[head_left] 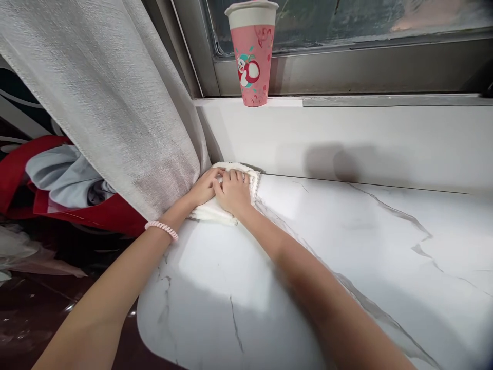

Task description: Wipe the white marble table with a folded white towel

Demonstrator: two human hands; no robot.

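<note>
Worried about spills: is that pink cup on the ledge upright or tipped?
Upright: the pink cup stands on its base on the window ledge, lid on top.

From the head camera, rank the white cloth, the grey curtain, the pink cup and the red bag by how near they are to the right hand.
1. White cloth: directly under the right hand, touching it.
2. Grey curtain: just left, beyond the left hand.
3. Pink cup: up on the window ledge, behind.
4. Red bag: far left, past the curtain, off the counter.
</note>
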